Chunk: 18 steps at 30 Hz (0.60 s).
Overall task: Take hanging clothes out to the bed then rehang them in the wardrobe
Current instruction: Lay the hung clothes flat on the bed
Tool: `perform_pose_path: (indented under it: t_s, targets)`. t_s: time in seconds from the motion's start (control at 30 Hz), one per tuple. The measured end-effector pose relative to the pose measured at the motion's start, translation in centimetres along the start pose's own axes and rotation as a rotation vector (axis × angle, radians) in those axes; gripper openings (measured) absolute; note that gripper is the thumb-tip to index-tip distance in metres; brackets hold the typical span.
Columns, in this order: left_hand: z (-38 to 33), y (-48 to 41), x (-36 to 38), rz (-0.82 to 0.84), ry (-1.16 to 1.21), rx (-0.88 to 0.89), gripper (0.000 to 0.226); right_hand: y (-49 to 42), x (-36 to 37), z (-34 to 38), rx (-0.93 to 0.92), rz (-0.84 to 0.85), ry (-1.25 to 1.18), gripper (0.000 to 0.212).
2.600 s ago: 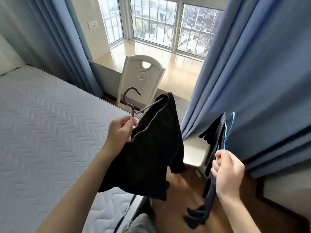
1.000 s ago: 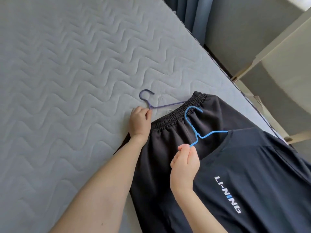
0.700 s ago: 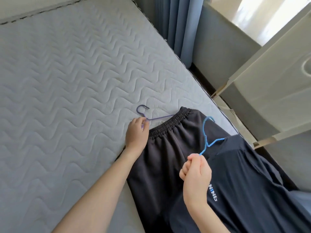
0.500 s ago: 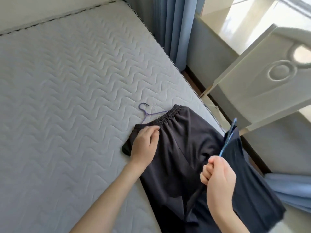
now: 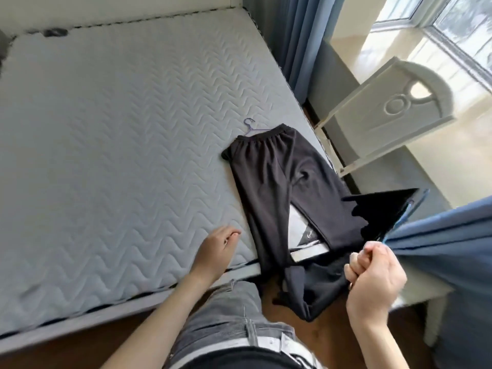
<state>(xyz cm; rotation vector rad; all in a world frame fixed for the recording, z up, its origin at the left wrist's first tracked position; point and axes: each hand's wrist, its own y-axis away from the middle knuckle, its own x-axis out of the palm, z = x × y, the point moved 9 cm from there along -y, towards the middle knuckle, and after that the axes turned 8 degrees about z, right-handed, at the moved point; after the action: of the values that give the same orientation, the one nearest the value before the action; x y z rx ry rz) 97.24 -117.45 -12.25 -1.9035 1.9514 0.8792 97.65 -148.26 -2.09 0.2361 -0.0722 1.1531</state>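
Note:
Black trousers (image 5: 269, 177) lie flat on the grey quilted bed (image 5: 119, 129) near its right edge, legs hanging over the foot end. Their purple hanger (image 5: 251, 127) pokes out above the elastic waistband. My left hand (image 5: 217, 250) hovers over the mattress just left of the trouser legs, fingers loosely curled, holding nothing. My right hand (image 5: 372, 272) grips the blue hanger (image 5: 410, 211) with a dark T-shirt (image 5: 383, 211) on it, lifted off the bed at the right. The shirt's lower part droops below my fist.
A white chair (image 5: 394, 107) stands between the bed's right side and the window sill. Blue curtains (image 5: 292, 35) hang at the bed's far corner, and another blue curtain (image 5: 447, 251) hangs beside my right hand. Wooden floor shows below the bed's foot edge.
My left hand let go of the trousers and drew back toward me. My right hand lifted the blue hanger and T-shirt off the bed to the right.

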Motion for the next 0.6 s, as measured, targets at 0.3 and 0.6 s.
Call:
perform_pose_path:
  t_s: [0.3,0.6]
  targets:
    - [6.6,20.3,-2.8,-0.194,0.131,-0.124,0.029,13.1,-2.1,1.8,-0.04,0.145,-0.033,0.034]
    - [14.3,26.0,-10.9,-0.288,0.136,-0.177,0.027,20.0,6.7,-2.4,-0.008,0.234,-0.035,0.035]
